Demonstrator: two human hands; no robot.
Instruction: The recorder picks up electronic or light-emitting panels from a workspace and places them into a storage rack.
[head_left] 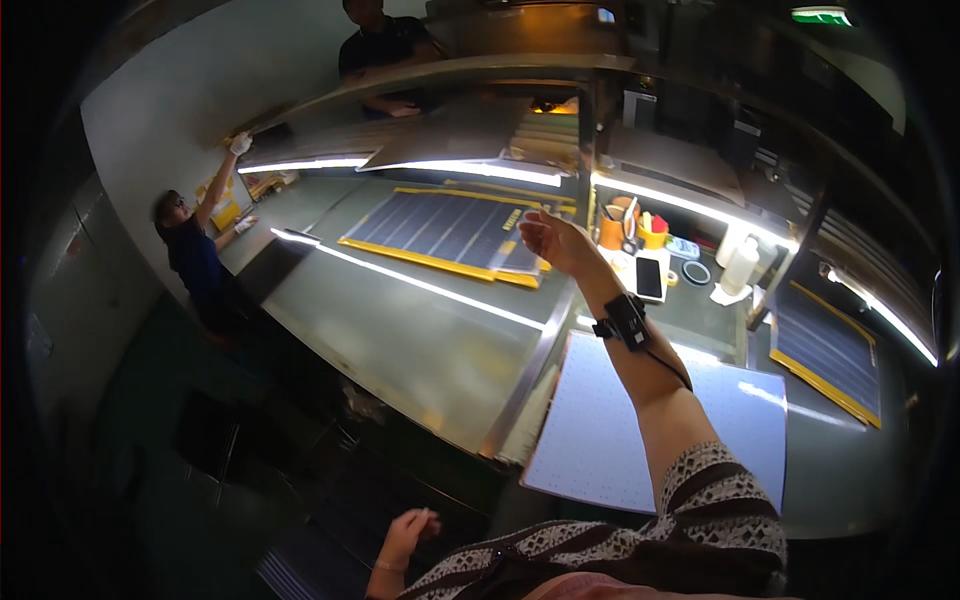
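Note:
My right arm, with a black strapped device (625, 322) on the wrist, reaches up over the bench. My right hand (552, 240) is raised with its fingers loosely bent and apart, and nothing shows in it. In the picture it overlaps the right end of a dark rectangular panel with yellow edges (430, 228); whether it touches cannot be made out. Below my forearm lies a large white sheet with faint dots (590, 440). My left hand (408, 532) hangs low, off the bench's front edge, fingers curled in with nothing visible in them.
Right of my hand stand an orange tool holder (611, 233), a phone (650, 278), a roll of tape (695, 272) and a white bottle (740, 266). Another yellow-edged panel (825, 345) lies far right. Lit shelves overhang the bench. One person (195, 245) works at the left, another (385, 50) beyond.

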